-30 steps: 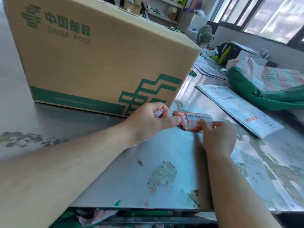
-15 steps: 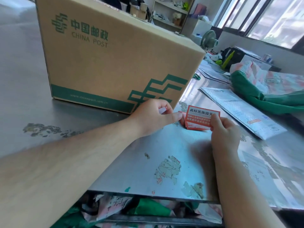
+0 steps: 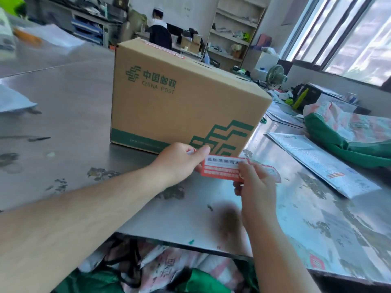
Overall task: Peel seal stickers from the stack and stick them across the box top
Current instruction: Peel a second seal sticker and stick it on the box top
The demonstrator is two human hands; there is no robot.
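Lifted higher off the counter (image 3: 69,106) now: sticker stack (image 3: 224,168), pinched by left hand (image 3: 179,160) and right hand (image 3: 255,185), near box (image 3: 179,102). Red seal already on top; more left.

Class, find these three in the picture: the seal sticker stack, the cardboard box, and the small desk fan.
seal sticker stack (image 3: 222,169): head view, on its red printed face.
cardboard box (image 3: 179,106): head view, on its near side panel.
desk fan (image 3: 275,74): head view, on its round grille.
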